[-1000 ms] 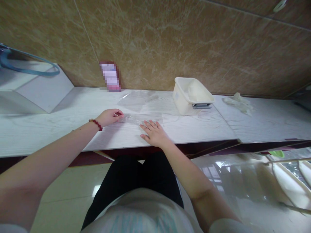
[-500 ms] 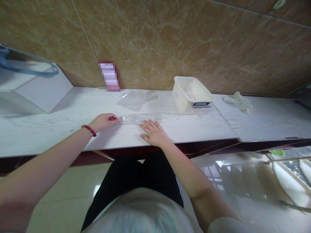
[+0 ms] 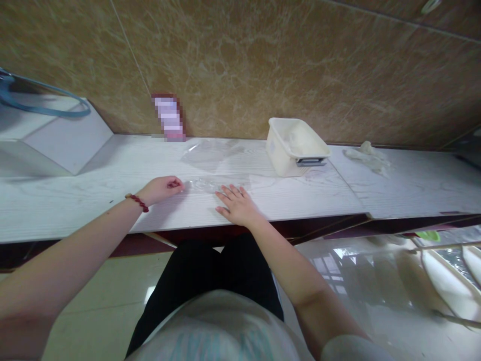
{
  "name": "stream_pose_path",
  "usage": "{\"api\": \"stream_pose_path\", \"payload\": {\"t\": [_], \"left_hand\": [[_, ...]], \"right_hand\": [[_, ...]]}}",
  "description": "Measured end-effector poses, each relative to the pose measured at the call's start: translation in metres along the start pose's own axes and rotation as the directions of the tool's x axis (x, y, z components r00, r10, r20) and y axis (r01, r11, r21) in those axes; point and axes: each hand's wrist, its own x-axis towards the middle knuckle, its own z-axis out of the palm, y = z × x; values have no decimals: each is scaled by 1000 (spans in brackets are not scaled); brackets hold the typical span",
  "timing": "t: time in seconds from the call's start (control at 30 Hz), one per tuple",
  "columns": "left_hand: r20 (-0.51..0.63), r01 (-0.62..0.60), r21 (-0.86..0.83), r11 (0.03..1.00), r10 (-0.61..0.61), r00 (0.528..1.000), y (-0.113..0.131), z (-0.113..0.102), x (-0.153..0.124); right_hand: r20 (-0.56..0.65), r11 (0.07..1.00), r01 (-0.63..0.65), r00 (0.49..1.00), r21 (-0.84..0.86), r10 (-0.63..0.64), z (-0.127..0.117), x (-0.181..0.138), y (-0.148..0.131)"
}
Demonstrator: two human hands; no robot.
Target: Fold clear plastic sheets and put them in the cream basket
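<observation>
A clear plastic bag (image 3: 201, 185) lies flat on the white wood-grain counter (image 3: 300, 200). Its left end is pinched between the thumb and fingers of my left hand (image 3: 161, 189), which wears a red bead bracelet (image 3: 137, 201) at the wrist. My right hand (image 3: 238, 204) rests palm down with fingers spread on the bag's near right part, covering some of it. Just behind, closer to the wall, lies another clear plastic sheet or bag (image 3: 210, 155), touched by neither hand.
A cream plastic bin (image 3: 280, 156) with a grey handle stands at the back right. Further right lies a crumpled whitish glove or cloth (image 3: 370, 157). At left sits a white box (image 3: 71, 140) with a blue strap (image 3: 56, 111) on top. A blurred card (image 3: 169, 118) leans on the wall.
</observation>
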Motion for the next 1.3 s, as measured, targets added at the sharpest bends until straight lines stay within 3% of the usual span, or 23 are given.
{"api": "stream_pose_path", "payload": {"t": [0.27, 0.4, 0.53, 0.73, 0.9, 1.07, 1.17, 1.3], "left_hand": [[-22, -226, 139, 964, 231, 973, 34, -14, 23], [89, -378, 160, 912, 368, 925, 52, -18, 42], [224, -430, 148, 891, 393, 892, 64, -19, 52], [171, -362, 145, 921, 337, 926, 63, -26, 41], [87, -243, 134, 961, 233, 968, 42, -39, 16], [216, -126, 130, 984, 96, 972, 6, -42, -17], [124, 6, 196, 981, -31, 992, -7, -33, -33], [-27, 196, 122, 973, -195, 981, -6, -10, -43]], "right_hand": [[-10, 1000, -7, 1000, -8, 7, -2, -1, -2], [-15, 1000, -7, 1000, -8, 7, -1, -1, -2], [-30, 1000, -1, 1000, -6, 1, 0, -1, -1], [-25, 1000, 1, 1000, -6, -1, -2, -2, -1], [-2, 1000, -2, 1000, 1, 2, -2, -1, 0], [-17, 1000, 3, 1000, 8, -3, -1, -1, 0], [-20, 1000, 5, 1000, 11, -5, -1, -2, 0], [-12, 1000, 0, 1000, 10, 1, -2, -2, -1]]}}
